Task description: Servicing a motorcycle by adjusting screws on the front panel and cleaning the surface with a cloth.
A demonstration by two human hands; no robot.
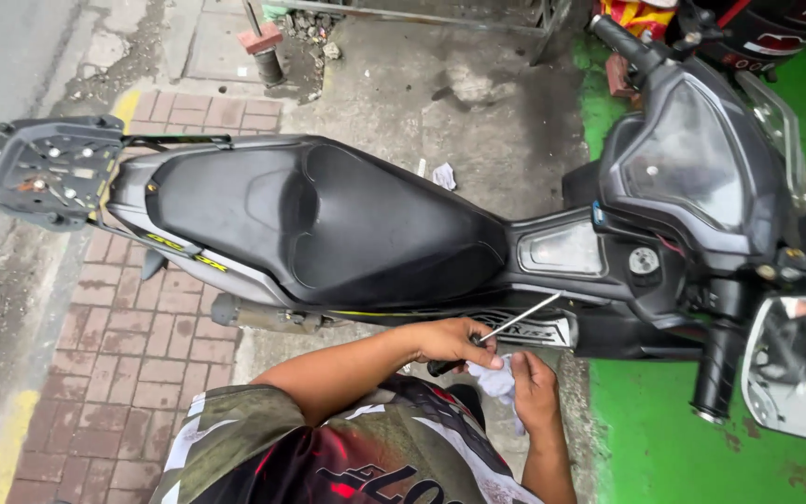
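Left hand (pixel 450 341): fingers curled tight around the dark handle of a screwdriver (pixel 506 329).
Screwdriver: its thin metal rod slants up to the right, and the tip is at the side of the scooter (pixel 347 224), just under the foot area.
Right hand (pixel 534 390): fingers pinched on a rag (pixel 498 381) (pale and crumpled).
Rag: sits between the two hands, touching both, just under the rod.
Scooter: dark, parked sideways in front of the person, with a big black seat (pixel 328 219).
Rack (pixel 48 173): at the back end, far left.
Mirror (pixel 795 369): low on the right, near the grip.
Ground: red bricks on the left, green paint on the right.
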